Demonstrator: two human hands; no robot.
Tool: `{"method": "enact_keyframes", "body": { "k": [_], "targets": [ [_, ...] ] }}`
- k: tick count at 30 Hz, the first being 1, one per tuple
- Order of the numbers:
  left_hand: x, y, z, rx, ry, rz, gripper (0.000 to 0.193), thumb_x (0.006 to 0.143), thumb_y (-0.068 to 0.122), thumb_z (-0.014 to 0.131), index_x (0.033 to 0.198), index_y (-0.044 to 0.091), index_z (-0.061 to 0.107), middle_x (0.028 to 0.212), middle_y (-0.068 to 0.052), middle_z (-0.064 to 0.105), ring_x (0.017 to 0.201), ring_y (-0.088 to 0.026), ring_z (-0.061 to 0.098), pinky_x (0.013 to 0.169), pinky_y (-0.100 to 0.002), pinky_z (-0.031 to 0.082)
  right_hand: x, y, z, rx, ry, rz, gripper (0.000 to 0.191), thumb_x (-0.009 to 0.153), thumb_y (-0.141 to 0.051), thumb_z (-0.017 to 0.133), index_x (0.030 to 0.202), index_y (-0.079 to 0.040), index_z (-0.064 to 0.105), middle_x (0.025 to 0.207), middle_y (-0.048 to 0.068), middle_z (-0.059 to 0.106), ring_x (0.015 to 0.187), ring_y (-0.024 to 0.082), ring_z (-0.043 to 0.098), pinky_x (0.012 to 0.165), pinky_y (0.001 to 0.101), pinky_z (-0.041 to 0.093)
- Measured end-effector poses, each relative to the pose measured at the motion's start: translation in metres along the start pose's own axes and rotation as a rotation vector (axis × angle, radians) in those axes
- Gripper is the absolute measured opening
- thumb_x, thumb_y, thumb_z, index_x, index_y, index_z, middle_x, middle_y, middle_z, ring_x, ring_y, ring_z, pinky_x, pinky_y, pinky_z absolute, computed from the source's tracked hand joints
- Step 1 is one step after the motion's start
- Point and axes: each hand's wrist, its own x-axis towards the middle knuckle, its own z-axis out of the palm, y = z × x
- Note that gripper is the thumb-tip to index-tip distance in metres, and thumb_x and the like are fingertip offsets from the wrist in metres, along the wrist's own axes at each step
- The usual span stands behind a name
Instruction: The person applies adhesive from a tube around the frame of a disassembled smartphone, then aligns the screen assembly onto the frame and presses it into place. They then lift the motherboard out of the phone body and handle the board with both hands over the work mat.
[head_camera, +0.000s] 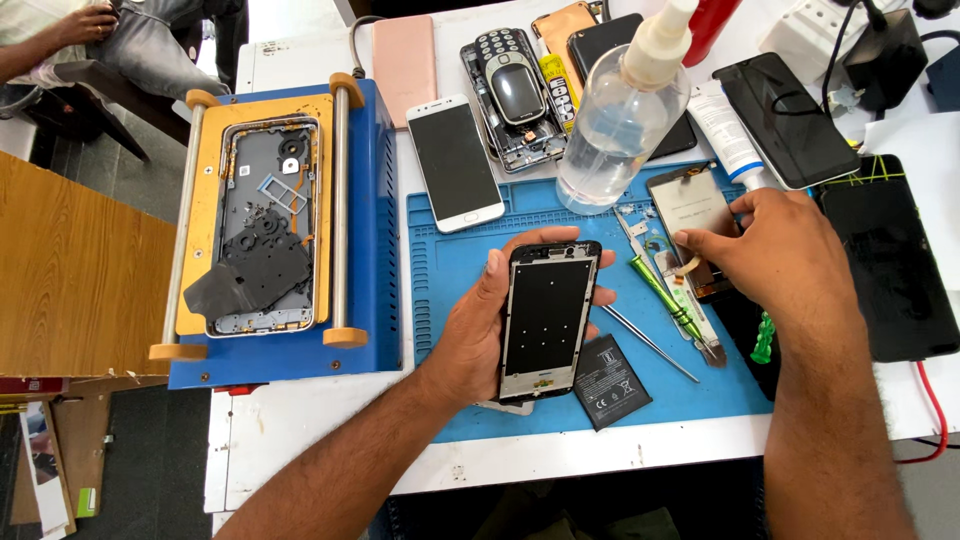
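Note:
My left hand (478, 330) grips a black phone frame (548, 318) with a silver border, holding it upright over the blue work mat (450, 250). My right hand (775, 255) rests on a bronze display panel (690, 205) with a flex cable, fingers pinching at its lower edge. A green-handled screwdriver (665, 295), metal tweezers (650, 343) and a black battery (606, 382) lie on the mat between the two hands.
A blue separator machine (375, 230) holds an opened phone back (265, 225) at left. A clear spray bottle (620, 120), a white phone (456, 160), several other phones, a white tube (728, 130) and a dark screen (890, 260) crowd the back and right. Another person's arm (55, 35) is at top left.

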Motion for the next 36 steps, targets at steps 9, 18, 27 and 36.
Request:
{"method": "enact_keyframes", "body": {
  "k": [9,18,27,36],
  "targets": [
    [0.001,0.002,0.002,0.066,0.051,0.025,0.07,0.108,0.059,0.028,0.158,0.01,0.034,0.154,-0.024,0.049,0.134,-0.03,0.058,0.106,-0.045,0.057,-0.001,0.002,-0.013,0.181,-0.054,0.043,0.064,0.083,-0.044,0.088,0.123,-0.002,0.063,0.101,0.02,0.072,0.088,0.03,0.071,0.074,0.0429,0.056],
    [0.001,0.009,-0.005,0.003,0.182,0.189,0.071,0.108,0.059,0.025,0.163,0.015,0.028,0.155,-0.02,0.045,0.137,-0.027,0.054,0.108,-0.048,0.055,-0.009,0.02,-0.03,1.044,-0.362,-0.3,0.052,0.086,-0.017,0.068,0.134,0.002,0.059,0.105,0.018,0.077,0.096,0.027,0.076,0.08,0.04,0.061],
    [0.0,0.01,-0.009,0.017,0.205,0.252,0.07,0.108,0.056,0.026,0.166,0.016,0.022,0.154,-0.017,0.043,0.139,-0.027,0.052,0.114,-0.052,0.053,-0.021,0.026,-0.016,1.7,-0.81,-0.345,0.07,0.102,-0.041,0.056,0.144,0.014,0.047,0.115,0.037,0.061,0.1,0.042,0.064,0.081,0.0557,0.056],
    [0.006,0.005,-0.01,0.04,0.215,0.3,0.069,0.109,0.054,0.032,0.165,0.015,0.022,0.156,-0.016,0.041,0.144,-0.028,0.048,0.12,-0.055,0.048,-0.038,0.006,-0.022,1.634,-0.646,-0.584,0.09,0.094,-0.051,0.07,0.155,0.006,0.035,0.131,0.025,0.057,0.122,0.036,0.058,0.106,0.0583,0.049]
  ]
}}
